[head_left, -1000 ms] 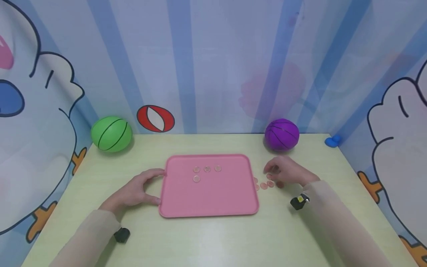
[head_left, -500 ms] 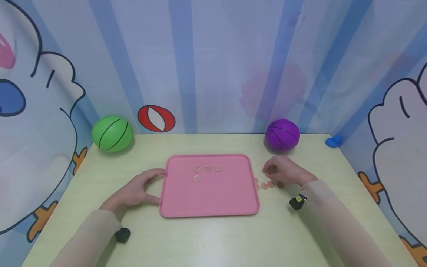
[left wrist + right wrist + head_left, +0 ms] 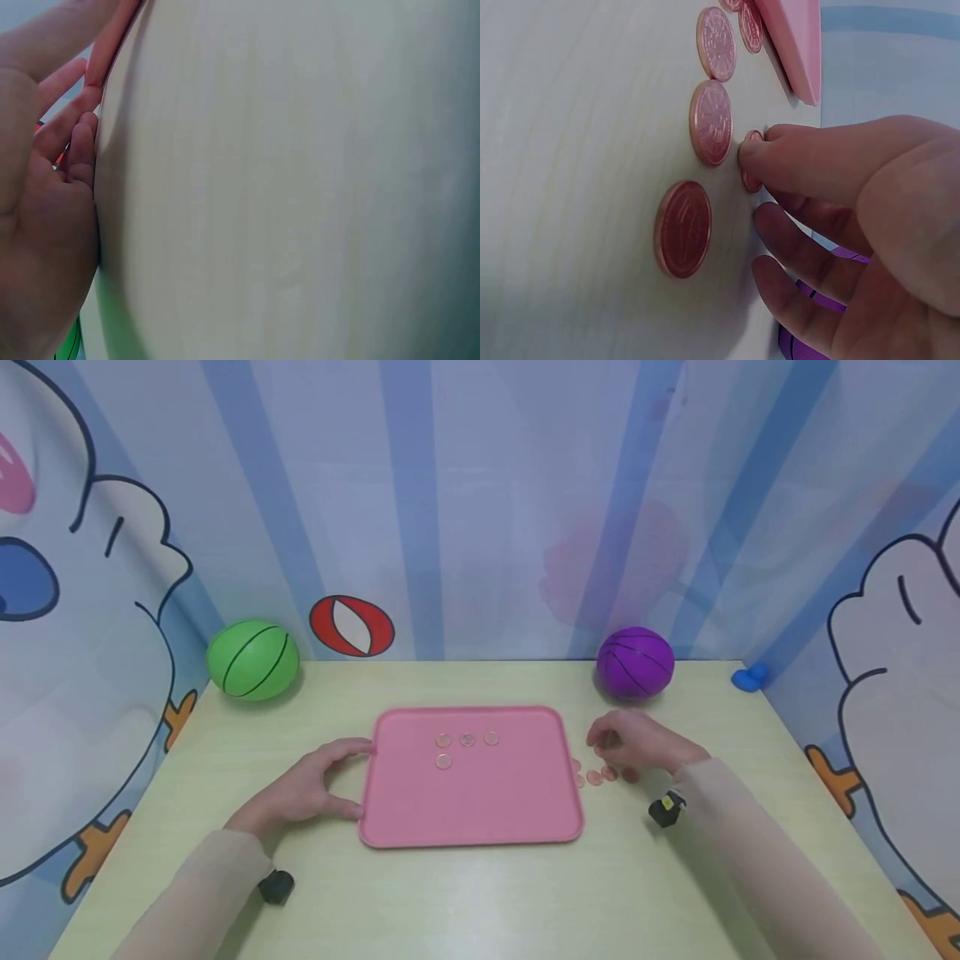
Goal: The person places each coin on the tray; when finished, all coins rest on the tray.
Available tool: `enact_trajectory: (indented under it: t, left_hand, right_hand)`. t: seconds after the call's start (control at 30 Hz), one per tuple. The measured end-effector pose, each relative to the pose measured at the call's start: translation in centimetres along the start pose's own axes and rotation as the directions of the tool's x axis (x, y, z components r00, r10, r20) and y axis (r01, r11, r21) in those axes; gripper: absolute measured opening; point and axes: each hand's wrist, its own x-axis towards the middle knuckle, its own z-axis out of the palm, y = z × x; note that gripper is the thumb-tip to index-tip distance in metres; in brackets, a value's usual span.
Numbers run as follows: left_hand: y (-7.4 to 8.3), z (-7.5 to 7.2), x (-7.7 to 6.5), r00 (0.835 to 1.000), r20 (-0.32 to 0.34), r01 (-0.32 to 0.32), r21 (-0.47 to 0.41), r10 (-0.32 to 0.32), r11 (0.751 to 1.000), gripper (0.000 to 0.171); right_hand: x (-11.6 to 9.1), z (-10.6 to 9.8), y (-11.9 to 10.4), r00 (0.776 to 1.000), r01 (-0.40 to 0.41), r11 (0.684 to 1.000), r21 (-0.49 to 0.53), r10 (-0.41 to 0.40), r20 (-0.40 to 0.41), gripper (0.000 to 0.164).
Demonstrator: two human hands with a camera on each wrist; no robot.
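A pink tray [image 3: 472,806] lies mid-table in the head view. My left hand [image 3: 303,789] rests at its left edge, thumb and forefinger spread apart and touching the rim. On the tray, three coins form a row, with another coin [image 3: 443,762] in front of the leftmost. My right hand [image 3: 637,742] is just right of the tray, low over the table. In the right wrist view its thumb and forefinger pinch a copper-coloured coin [image 3: 751,180], partly hidden by the thumb. Several loose coins lie beside it, including a darker coin [image 3: 684,229] and a coin [image 3: 711,124].
Toward the table's back stand a green ball [image 3: 253,661] at left and a purple ball [image 3: 635,663] at right. A small blue object [image 3: 750,677] sits at the back right corner. Printed curtains [image 3: 487,527] enclose the table's back and sides.
My right hand has shifted slightly left, and the coin under its fingertips has moved a little with it, away from the other loose coins. The left hand and tray stay put.
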Motion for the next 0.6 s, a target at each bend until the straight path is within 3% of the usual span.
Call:
enact_trajectory:
  t: [0.33,0.6]
  left_hand:
    - [-0.08,0.00,0.13,1.000,-0.006,0.006,0.013,-0.006,1.000,0.097]
    - [-0.04,0.00,0.00,1.000,-0.001,0.007,0.014,-0.007,1.000,0.098]
  right_hand:
    - [0.24,-0.21,0.06,0.997,-0.021,0.999,0.048,0.018,0.074,0.018]
    - [-0.03,-0.10,-0.12,0.998,-0.027,0.999,0.041,0.025,0.055,0.022]
